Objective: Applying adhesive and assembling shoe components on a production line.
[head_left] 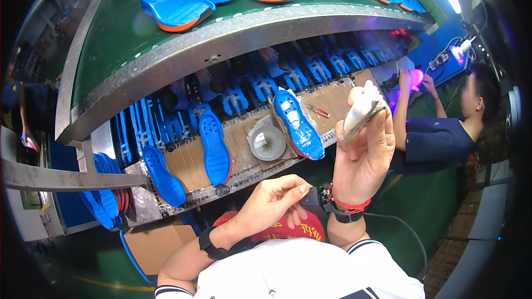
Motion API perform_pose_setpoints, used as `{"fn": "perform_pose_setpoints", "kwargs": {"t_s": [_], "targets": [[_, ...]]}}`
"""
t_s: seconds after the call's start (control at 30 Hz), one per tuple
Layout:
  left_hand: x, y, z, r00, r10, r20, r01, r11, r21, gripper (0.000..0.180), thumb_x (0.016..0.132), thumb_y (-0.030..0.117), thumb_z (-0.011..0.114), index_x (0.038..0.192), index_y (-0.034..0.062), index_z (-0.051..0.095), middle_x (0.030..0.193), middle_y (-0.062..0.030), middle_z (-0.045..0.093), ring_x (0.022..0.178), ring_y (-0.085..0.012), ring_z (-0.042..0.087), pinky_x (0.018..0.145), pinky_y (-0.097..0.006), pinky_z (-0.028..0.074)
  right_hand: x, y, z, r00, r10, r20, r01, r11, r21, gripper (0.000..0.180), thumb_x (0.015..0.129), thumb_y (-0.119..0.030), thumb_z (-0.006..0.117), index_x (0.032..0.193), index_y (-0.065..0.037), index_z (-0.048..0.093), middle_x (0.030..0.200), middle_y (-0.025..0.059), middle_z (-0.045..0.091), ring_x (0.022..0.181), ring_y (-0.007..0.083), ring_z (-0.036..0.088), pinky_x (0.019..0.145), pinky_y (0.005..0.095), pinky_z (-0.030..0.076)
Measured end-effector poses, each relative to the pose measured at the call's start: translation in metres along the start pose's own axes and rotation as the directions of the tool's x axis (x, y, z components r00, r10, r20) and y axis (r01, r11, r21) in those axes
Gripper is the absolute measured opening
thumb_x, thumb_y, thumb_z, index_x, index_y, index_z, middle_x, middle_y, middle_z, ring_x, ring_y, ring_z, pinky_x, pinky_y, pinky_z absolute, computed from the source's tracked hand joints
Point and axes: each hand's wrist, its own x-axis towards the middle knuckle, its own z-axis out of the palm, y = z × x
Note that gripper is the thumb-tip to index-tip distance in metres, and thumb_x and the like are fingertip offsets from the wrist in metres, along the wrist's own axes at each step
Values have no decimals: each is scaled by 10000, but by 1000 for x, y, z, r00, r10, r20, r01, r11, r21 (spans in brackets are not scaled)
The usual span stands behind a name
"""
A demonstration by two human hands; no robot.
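Note:
My right hand point(360, 158) is raised at the right of the bench, its fingers closed around a whitish brush-like tool point(360, 112) with a dark, frayed edge. Low in front of my body, my left hand point(277, 202) is curled, thumb pressed to the index finger; anything inside that pinch is hidden. A blue shoe sole point(298, 124) with glossy white patches lies on the bench, left of the raised hand. Beside it stands a round grey bowl point(267, 143) of pale liquid. Two more blue soles, one upright point(216, 149) and one slanted point(164, 176), lie farther left.
A red-handled tool point(318, 112) lies on the cardboard point(244, 133). Blue clamp-like parts point(235, 102) line the space under a metal-edged shelf point(216, 58). Soles with orange edges point(176, 10) rest above. A co-worker point(438, 138) sits at right; a cardboard box point(160, 246) stands lower left.

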Motion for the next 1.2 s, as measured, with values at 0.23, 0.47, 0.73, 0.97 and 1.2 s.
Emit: {"fn": "perform_pose_setpoints", "kwargs": {"t_s": [0.23,0.47,0.73,0.97,1.2], "targets": [[-1,1,0,1000,-12,5,12,1000,17,241,1009,185,551,1070,-44,595,810,-71,650,653,-161,691,542,-253,566,-1,2,2,1000,-4,13,5,999,-42,225,1000,-185,576,1111,3,630,634,-43,544,486,-12,315,476,170,216],[-3,2,-4,1000,-3,30,3,1000,-22,206,1013,127,521,1052,-57,604,816,-81,662,667,-167,701,558,-265,576,-2,1,-1,998,1,66,0,1000,-15,228,994,-190,586,1096,10,628,789,16,647,492,-23,320,477,153,243],[-2,12,-14,991,-41,128,27,994,109,192,986,40,489,1109,-66,590,760,-101,690,677,-159,707,602,-262,582,-8,4,-6,992,34,119,-31,999,-25,296,1000,-225,569,1190,2,578,1069,145,678,490,7,363,505,162,362],[1,29,-25,959,-106,264,38,967,250,220,982,74,506,1147,-58,568,746,-95,687,691,-146,709,615,-251,578,-13,5,0,980,57,191,-52,998,-27,266,998,-211,578,1162,-1,571,1075,146,670,532,-12,359,468,144,257],[4,27,-29,938,-170,301,105,970,221,220,997,69,468,1160,-60,538,789,-94,679,745,-173,722,636,-267,596,-14,5,2,974,83,209,-80,997,-21,258,999,-200,573,1159,2,570,1096,157,663,540,1,371,474,146,272]]}}
